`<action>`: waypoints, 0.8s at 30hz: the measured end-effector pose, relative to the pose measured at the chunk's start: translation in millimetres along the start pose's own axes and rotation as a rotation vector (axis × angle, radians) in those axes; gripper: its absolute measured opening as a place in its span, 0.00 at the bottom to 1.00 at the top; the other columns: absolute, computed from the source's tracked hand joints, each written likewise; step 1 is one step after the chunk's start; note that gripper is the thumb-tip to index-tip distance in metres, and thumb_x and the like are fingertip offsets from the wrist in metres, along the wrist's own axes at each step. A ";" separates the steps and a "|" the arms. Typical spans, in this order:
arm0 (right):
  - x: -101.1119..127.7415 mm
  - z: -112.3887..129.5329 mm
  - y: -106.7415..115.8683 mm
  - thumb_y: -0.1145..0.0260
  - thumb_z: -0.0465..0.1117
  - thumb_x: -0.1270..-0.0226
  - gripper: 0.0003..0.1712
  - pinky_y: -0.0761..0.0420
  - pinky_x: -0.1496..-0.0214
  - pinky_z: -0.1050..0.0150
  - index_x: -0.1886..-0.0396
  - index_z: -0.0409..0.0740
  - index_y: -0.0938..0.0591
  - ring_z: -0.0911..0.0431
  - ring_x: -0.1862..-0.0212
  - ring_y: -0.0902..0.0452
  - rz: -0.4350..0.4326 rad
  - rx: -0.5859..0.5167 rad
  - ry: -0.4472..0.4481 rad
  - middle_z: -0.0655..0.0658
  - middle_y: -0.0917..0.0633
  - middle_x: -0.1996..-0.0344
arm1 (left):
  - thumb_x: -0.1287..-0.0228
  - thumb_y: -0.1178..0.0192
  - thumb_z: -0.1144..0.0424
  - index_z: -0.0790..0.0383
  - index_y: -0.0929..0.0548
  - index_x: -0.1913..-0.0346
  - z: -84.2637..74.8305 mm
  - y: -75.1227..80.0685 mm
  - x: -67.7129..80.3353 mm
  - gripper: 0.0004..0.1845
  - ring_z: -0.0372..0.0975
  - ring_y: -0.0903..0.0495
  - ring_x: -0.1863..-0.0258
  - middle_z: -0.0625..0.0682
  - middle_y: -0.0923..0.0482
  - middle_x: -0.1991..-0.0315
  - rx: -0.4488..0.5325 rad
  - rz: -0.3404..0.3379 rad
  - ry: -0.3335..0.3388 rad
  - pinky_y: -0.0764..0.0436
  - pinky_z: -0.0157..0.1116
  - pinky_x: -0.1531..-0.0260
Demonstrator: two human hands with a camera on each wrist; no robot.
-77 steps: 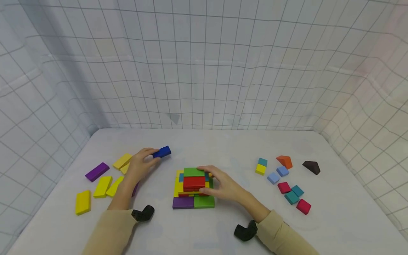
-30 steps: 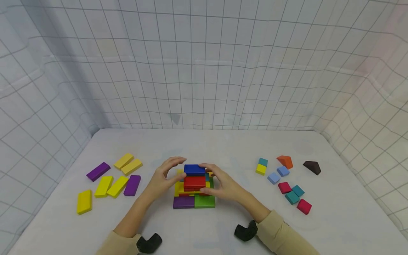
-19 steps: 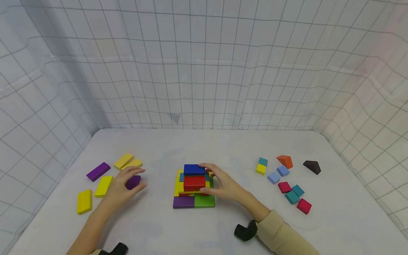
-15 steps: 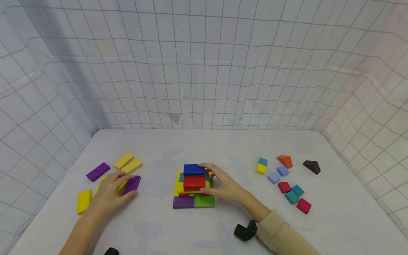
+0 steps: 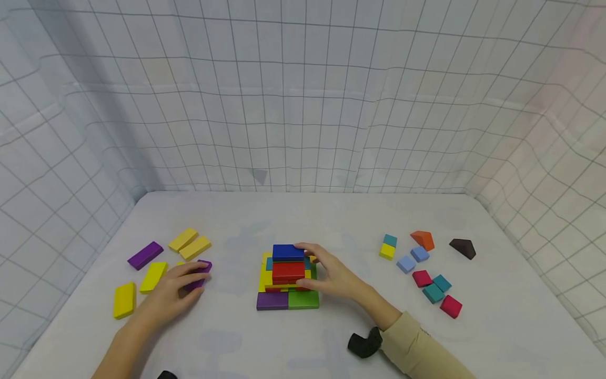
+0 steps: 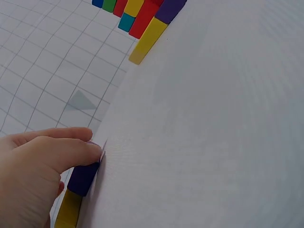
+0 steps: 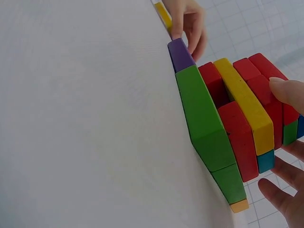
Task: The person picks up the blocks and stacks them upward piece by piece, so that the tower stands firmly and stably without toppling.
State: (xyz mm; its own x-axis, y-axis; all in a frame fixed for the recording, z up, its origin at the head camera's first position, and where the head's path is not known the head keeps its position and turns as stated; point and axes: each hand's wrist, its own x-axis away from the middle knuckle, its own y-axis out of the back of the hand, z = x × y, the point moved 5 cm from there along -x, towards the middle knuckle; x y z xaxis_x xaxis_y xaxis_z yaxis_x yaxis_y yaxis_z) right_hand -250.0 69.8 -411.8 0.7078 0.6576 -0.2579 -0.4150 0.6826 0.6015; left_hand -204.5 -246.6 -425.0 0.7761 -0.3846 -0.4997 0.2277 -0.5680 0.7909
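Note:
At left in the head view my left hand (image 5: 163,297) pinches a purple block (image 5: 206,267), fingers over its far side and thumb on the near side. The left wrist view shows thumb and finger at one end of that purple block (image 6: 83,179). Mid-table stands a stepped stack of coloured blocks, with a blue block (image 5: 288,252) on top, a red block (image 5: 288,271) below it, and purple and green blocks (image 5: 303,300) at the front foot. My right hand (image 5: 333,273) holds the stack's upper right side, its thumb (image 7: 287,90) against a red block.
Yellow blocks (image 5: 153,277) and another purple block (image 5: 145,256) lie around the left hand. At right are small red, teal, yellow and light blue cubes (image 5: 406,264), an orange block (image 5: 423,240) and a dark brown block (image 5: 462,248). A grid-patterned curtain (image 5: 303,105) surrounds the table.
My left hand set the blue block on top of the stack, then went back left and took hold of the purple block, which has shifted slightly. The right hand has stayed at the stack.

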 end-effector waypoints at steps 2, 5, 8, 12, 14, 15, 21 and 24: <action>0.1 -0.2 0.1 0.34 0.46 0.41 0.38 0.28 0.42 0.58 0.34 0.55 0.40 0.58 0.43 0.34 0.000 0.000 -0.006 0.52 0.32 0.40 | 0.60 0.31 0.77 0.63 0.17 0.55 0.4 -0.2 0.7 0.22 0.53 0.29 0.52 0.57 0.26 0.50 0.010 0.003 0.012 0.51 0.11 0.47; 0.4 0.3 0.1 0.34 0.46 0.41 0.38 0.29 0.42 0.59 0.34 0.55 0.40 0.58 0.43 0.34 0.000 -0.003 -0.013 0.53 0.32 0.40 | 0.63 0.29 0.73 0.63 0.19 0.54 3.4 1.7 1.8 0.25 0.51 0.28 0.55 0.58 0.26 0.53 -0.033 -0.040 0.034 0.39 0.20 0.47; 0.5 0.3 0.1 0.34 0.46 0.41 0.38 0.28 0.42 0.59 0.33 0.56 0.40 0.58 0.43 0.34 0.000 -0.002 -0.015 0.53 0.32 0.40 | 0.67 0.26 0.68 0.64 0.18 0.57 6.6 3.7 2.4 0.25 0.50 0.29 0.59 0.58 0.25 0.59 -0.085 -0.096 0.042 0.34 0.40 0.52; 0.4 -0.2 0.2 0.34 0.47 0.41 0.38 0.28 0.42 0.59 0.33 0.56 0.40 0.58 0.43 0.34 -0.001 0.001 -0.020 0.53 0.32 0.40 | 0.67 0.26 0.67 0.64 0.17 0.60 7.4 2.7 1.7 0.22 0.49 0.30 0.60 0.56 0.22 0.63 -0.090 -0.113 0.025 0.37 0.49 0.56; 0.3 -0.5 0.3 0.34 0.47 0.41 0.38 0.28 0.42 0.59 0.34 0.56 0.40 0.58 0.43 0.34 -0.001 0.005 -0.023 0.53 0.32 0.40 | 0.66 0.27 0.70 0.64 0.16 0.61 4.9 1.2 0.4 0.21 0.48 0.29 0.60 0.55 0.22 0.62 -0.062 -0.121 -0.002 0.37 0.43 0.53; 0.3 -0.7 0.4 0.34 0.47 0.42 0.38 0.28 0.43 0.60 0.34 0.56 0.40 0.59 0.43 0.34 -0.001 0.006 -0.024 0.53 0.32 0.40 | 0.67 0.28 0.73 0.65 0.16 0.61 2.6 0.2 -0.6 0.21 0.45 0.29 0.60 0.54 0.22 0.62 -0.042 -0.127 -0.017 0.37 0.38 0.50; 0.5 -1.2 0.0 0.34 0.47 0.41 0.37 0.28 0.43 0.61 0.34 0.56 0.40 0.58 0.43 0.34 0.006 0.007 -0.024 0.52 0.32 0.39 | 0.66 0.33 0.84 0.70 0.18 0.57 -23.2 -1.5 -16.5 0.25 0.37 0.29 0.55 0.58 0.24 0.58 0.205 -0.193 -0.125 0.35 0.16 0.49; 0.6 -1.6 0.1 0.34 0.47 0.41 0.37 0.28 0.43 0.61 0.34 0.55 0.40 0.58 0.43 0.33 0.005 0.008 -0.021 0.52 0.32 0.39 | 0.62 0.34 0.85 0.69 0.19 0.53 -43.2 -3.2 -29.7 0.26 0.37 0.29 0.52 0.59 0.25 0.54 0.296 -0.188 -0.137 0.32 0.19 0.48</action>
State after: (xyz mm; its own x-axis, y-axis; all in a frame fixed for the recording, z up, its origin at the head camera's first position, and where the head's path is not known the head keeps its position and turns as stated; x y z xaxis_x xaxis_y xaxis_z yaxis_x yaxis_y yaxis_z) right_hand -250.5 70.7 -413.1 0.7180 0.6538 -0.2389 -0.4137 0.6769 0.6089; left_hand -202.8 -202.0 -397.4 0.6468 -0.3354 -0.6850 0.1634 -0.8163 0.5540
